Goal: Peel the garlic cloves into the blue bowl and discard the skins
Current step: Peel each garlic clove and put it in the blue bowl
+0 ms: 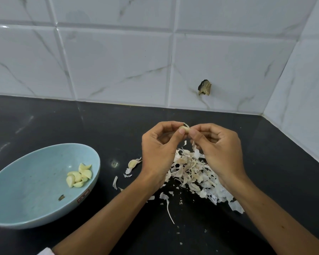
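Head view: left hand [158, 153] and right hand [220, 150] pinch one garlic clove [184, 129] over skins [190, 172]; blue bowl [26, 181] well apart leftward.

Bare counter [118, 137] between bowl [17, 181] and skins [190, 172] — passable.

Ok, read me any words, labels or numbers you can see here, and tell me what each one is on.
Sticker, red and white, on the outer wall of the blue bowl: it carries some marks, but they are too small and blurred to read.
No other text shows, neither on the tiles nor on the counter.
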`<state>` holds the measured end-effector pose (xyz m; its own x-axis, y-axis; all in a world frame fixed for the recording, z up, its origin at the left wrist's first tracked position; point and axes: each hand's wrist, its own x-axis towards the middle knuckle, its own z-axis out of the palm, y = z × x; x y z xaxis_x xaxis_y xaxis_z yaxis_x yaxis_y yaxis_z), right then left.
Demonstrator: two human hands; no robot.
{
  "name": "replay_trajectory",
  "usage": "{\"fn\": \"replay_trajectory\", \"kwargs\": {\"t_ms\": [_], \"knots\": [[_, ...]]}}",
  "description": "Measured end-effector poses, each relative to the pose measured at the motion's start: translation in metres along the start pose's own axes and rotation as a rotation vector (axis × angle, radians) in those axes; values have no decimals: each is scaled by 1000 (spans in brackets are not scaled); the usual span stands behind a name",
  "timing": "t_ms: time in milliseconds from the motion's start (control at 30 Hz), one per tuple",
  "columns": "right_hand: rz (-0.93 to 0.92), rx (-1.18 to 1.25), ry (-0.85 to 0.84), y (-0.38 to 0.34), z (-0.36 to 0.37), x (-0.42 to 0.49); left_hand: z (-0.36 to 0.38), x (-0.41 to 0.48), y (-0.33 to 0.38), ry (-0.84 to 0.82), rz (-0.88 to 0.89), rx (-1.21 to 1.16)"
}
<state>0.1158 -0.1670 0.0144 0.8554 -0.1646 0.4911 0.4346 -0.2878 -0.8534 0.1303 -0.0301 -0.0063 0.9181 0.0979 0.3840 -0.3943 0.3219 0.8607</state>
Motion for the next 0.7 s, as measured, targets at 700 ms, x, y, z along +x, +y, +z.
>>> {"fn": "replay_trajectory", "kwargs": {"t_ms": [700], "knots": [[-99, -209, -6, 3, 0, 0, -2, 1, 3, -153, -283, -72]]}}
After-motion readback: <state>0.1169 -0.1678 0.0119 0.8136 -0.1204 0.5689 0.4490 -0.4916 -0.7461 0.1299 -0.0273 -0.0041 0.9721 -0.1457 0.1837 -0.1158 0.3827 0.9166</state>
